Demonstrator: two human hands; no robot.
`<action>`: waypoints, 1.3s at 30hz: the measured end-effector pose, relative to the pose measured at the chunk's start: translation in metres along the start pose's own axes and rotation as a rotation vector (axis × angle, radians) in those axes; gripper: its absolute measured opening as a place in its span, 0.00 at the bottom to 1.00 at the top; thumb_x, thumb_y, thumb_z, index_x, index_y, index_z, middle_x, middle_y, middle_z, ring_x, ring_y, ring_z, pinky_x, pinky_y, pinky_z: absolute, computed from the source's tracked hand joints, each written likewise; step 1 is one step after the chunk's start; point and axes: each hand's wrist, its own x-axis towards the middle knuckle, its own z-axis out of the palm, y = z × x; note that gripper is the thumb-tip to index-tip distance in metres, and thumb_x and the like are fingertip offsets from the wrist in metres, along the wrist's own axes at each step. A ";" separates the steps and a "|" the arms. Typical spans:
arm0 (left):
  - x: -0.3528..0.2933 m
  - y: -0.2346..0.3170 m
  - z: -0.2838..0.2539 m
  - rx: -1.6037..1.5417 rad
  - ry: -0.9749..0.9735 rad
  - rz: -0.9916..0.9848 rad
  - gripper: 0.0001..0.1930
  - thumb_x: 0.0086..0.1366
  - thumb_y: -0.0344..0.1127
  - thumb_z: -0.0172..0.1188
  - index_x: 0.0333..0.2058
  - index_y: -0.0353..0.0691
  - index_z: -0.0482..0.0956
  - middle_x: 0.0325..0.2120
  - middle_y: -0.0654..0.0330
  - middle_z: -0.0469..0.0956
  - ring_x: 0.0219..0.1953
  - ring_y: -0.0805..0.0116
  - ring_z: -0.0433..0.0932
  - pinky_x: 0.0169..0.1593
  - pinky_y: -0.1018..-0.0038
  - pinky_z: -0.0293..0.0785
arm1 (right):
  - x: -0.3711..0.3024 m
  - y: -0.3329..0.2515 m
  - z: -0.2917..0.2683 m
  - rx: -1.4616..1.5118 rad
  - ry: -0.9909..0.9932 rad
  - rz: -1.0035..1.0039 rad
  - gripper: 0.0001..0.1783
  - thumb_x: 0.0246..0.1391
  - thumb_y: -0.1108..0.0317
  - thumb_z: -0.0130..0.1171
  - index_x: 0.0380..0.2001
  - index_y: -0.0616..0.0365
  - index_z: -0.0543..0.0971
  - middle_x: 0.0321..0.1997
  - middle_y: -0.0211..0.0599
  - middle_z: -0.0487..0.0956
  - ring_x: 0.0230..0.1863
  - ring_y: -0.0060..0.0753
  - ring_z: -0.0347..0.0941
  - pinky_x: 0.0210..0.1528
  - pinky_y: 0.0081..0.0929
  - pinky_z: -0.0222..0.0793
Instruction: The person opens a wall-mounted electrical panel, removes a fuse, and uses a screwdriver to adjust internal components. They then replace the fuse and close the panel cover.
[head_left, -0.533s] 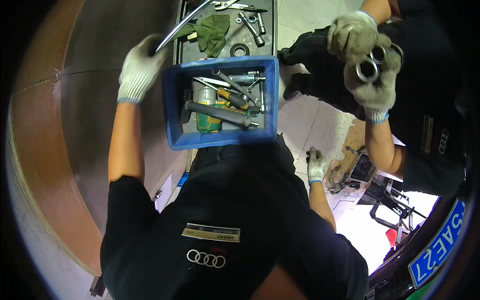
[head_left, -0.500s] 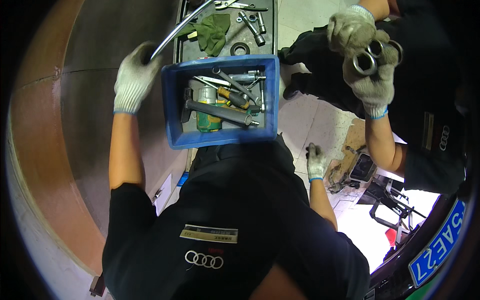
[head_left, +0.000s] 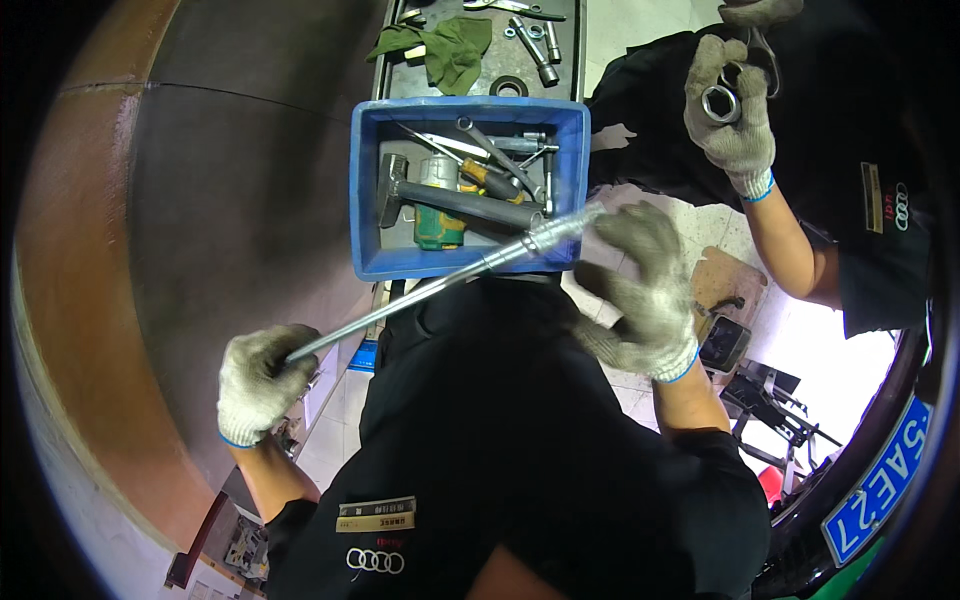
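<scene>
A long silver metal bar (head_left: 420,290) slants across in front of me, its thicker right end blurred. Its lower left end is in my left hand (head_left: 262,380), which wears a white knit glove and is closed round it. My gloved right hand (head_left: 645,295) is beside the bar's upper right end, fingers apart and curved; they look clear of the metal. Just beyond the bar sits a blue plastic bin (head_left: 362,190). Inside lie a hammer (head_left: 460,203), a green power tool (head_left: 437,228), a screwdriver with a yellow and black handle (head_left: 490,180) and a ring-ended wrench (head_left: 500,155).
Behind the bin a dark tray (head_left: 415,78) carries a green cloth (head_left: 455,50), a black ring (head_left: 508,86), sockets (head_left: 535,52) and pliers (head_left: 515,10). At right a co-worker's gloved hand (head_left: 735,130) holds metal ring-ended tools. A car edge with a blue plate (head_left: 875,490) is lower right.
My left hand has come down and nearer with the bar, which now lies across my front. My right hand has risen from the lower right to the bar's far end.
</scene>
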 end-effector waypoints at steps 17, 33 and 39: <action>0.100 0.047 0.046 -0.470 0.402 0.728 0.08 0.54 0.25 0.66 0.34 0.32 0.84 0.30 0.53 0.84 0.32 0.59 0.83 0.38 0.68 0.79 | -0.204 0.016 0.029 -0.205 -0.031 0.931 0.13 0.46 0.59 0.77 0.23 0.55 0.84 0.21 0.39 0.81 0.23 0.44 0.80 0.28 0.38 0.73; 0.378 0.184 0.163 0.569 0.095 0.799 0.24 0.64 0.35 0.55 0.60 0.45 0.77 0.56 0.47 0.80 0.58 0.47 0.78 0.63 0.59 0.73 | -0.275 -0.018 0.088 0.272 0.396 1.358 0.22 0.53 0.58 0.76 0.18 0.60 0.77 0.15 0.31 0.69 0.19 0.22 0.61 0.23 0.34 0.59; 0.479 0.194 0.201 1.182 0.026 0.960 0.19 0.69 0.41 0.53 0.55 0.47 0.82 0.56 0.49 0.80 0.60 0.52 0.77 0.63 0.60 0.72 | -0.297 -0.065 0.083 0.276 0.326 1.613 0.22 0.54 0.60 0.73 0.17 0.60 0.74 0.14 0.32 0.68 0.19 0.24 0.61 0.24 0.36 0.58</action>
